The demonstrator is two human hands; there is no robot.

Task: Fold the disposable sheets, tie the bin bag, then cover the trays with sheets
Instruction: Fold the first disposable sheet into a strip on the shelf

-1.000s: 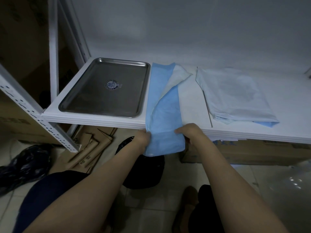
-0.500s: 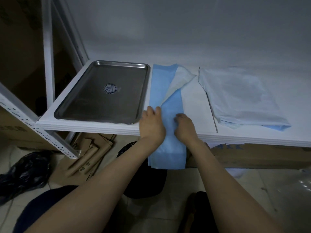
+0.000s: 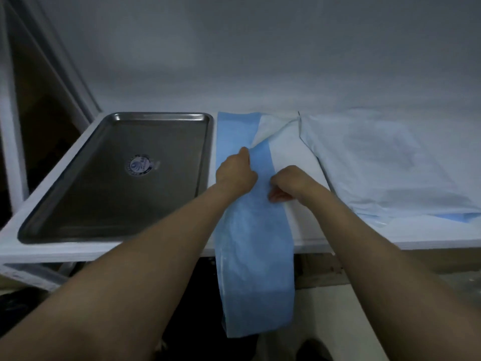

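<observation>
A long blue disposable sheet (image 3: 256, 256) lies across the white shelf (image 3: 429, 241) and hangs over its front edge. Its far part is folded back, showing a white underside. My left hand (image 3: 235, 171) grips the sheet's left edge with curled fingers. My right hand (image 3: 289, 182) pinches its right edge a little nearer to me. A steel tray (image 3: 104, 194) with a round sticker sits bare on the shelf, left of the sheet. A second sheet (image 3: 377, 165), pale and folded, lies on the right.
A wall closes the back of the shelf. White rack posts (image 3: 10, 131) stand at the left. Below the shelf are dark shapes and a cardboard box (image 3: 390, 267); the floor shows at lower right.
Both hands have moved from the shelf's front edge farther up along the blue sheet. The view has come closer to the shelf.
</observation>
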